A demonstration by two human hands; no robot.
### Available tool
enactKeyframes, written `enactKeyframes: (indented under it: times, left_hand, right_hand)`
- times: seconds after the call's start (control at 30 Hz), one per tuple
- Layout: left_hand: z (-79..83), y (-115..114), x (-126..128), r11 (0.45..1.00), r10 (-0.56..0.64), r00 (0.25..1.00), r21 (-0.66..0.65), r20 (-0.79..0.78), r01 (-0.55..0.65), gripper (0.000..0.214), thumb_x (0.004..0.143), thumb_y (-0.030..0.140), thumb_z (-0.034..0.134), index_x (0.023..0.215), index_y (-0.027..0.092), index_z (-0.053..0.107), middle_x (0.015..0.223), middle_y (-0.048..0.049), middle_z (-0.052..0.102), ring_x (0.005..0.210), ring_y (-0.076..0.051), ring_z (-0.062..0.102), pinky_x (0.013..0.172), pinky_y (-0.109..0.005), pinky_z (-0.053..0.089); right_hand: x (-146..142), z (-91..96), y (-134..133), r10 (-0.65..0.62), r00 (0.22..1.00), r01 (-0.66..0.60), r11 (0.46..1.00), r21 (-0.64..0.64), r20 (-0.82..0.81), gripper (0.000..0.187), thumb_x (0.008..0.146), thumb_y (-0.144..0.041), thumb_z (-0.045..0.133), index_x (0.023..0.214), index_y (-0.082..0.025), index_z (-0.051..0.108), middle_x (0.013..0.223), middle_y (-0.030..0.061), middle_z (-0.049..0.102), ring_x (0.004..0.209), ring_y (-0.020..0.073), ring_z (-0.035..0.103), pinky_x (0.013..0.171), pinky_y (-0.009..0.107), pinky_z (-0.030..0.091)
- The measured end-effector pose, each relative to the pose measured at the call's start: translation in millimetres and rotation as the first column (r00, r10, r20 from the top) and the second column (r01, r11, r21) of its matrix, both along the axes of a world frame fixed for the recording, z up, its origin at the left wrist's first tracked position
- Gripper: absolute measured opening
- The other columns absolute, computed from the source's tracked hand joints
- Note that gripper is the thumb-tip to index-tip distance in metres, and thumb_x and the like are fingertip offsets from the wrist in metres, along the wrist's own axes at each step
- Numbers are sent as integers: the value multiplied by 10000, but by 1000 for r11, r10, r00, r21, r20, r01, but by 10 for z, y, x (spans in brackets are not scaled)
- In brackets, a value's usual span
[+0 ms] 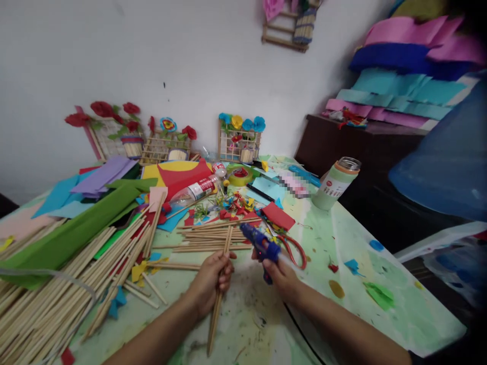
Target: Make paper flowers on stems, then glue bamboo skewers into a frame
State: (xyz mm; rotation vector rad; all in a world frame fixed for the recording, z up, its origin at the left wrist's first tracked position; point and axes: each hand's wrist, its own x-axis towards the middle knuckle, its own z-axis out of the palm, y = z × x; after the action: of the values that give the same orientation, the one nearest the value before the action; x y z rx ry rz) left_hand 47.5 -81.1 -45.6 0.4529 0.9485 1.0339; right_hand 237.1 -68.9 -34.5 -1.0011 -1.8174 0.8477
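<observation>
My left hand [217,276] is closed around a few thin wooden sticks [215,324], held together and pointing away from me. In my right hand [279,271] is a blue hot glue gun [262,243], its nozzle toward the upper left and a small red light showing on its body. A black cord trails down from the gun toward the bottom edge. The nozzle is apart from the held sticks. Just beyond both hands lies a row of loose wooden sticks [213,238]. Red-handled scissors [294,251] rest right behind the glue gun, partly hidden by it.
A large pile of wooden sticks [114,274] and green paper [76,238] cover the left side. Beyond are paper scraps [236,203], a plastic bottle [196,190] and a roll of tape [239,176]. A tumbler [335,185] stands near the table's right edge. Flower crafts [239,139] lean on the wall.
</observation>
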Motion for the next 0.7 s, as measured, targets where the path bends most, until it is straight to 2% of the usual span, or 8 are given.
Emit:
enactKeyframes:
  times: [0.07, 0.13, 0.23, 0.4, 0.53, 0.7]
  left_hand:
    - [-29, 8, -4, 1000, -2, 1000, 18, 2, 2, 278, 729, 351, 661, 832, 148, 502, 504, 82, 375, 373, 0, 220, 358, -120, 128]
    - [-41, 8, -10, 999, 9, 1000, 40, -13, -9, 297, 728, 379, 659, 835, 150, 502, 513, 80, 379, 376, 1, 215, 362, -122, 119]
    - [-30, -6, -1, 997, 37, 999, 66, -37, -35, 276, 768, 391, 605, 852, 144, 517, 533, 66, 398, 386, -6, 233, 363, -125, 137]
    - [-10, -32, 38, 995, 65, 993, 77, -96, -58, 226, 805, 328, 548, 916, 132, 537, 546, 59, 415, 392, -14, 247, 358, -123, 172]
    - [-35, -51, 68, 990, 90, 982, 119, -169, -70, 242, 818, 344, 535, 968, 155, 523, 544, 68, 419, 391, -22, 258, 348, -118, 199]
    - [-57, -57, 99, 986, 105, 954, 155, -280, -63, 221, 821, 359, 519, 958, 190, 483, 551, 60, 489, 378, -39, 297, 321, -122, 242]
  right_hand:
    - [-106, -88, -30, 53, 999, -54, 996, 76, 12, 490, 860, -588, 338, 819, -173, 595, 763, 65, 595, 672, 176, 544, 629, 303, 449]
    - [-155, -147, -36, 66, 997, -69, 994, 90, 35, 510, 875, -587, 301, 822, -172, 592, 761, 65, 595, 659, 169, 532, 635, 304, 449]
    - [-154, -230, -6, 108, 993, -109, 994, 11, 41, 509, 883, -578, 295, 834, -167, 591, 726, 46, 566, 608, 147, 494, 589, 281, 428]
    - [-139, -367, 50, 74, 989, -98, 976, -195, -126, 478, 887, -566, 323, 834, -163, 574, 699, 26, 531, 629, 141, 485, 575, 257, 406]
    - [-129, -344, 44, 42, 984, -81, 971, -225, -174, 460, 881, -558, 356, 807, -159, 573, 731, 34, 539, 658, 140, 490, 603, 256, 407]
    - [-119, -272, 37, 62, 988, -96, 965, -243, -143, 485, 860, -593, 362, 782, -161, 569, 742, 40, 552, 652, 139, 486, 583, 253, 394]
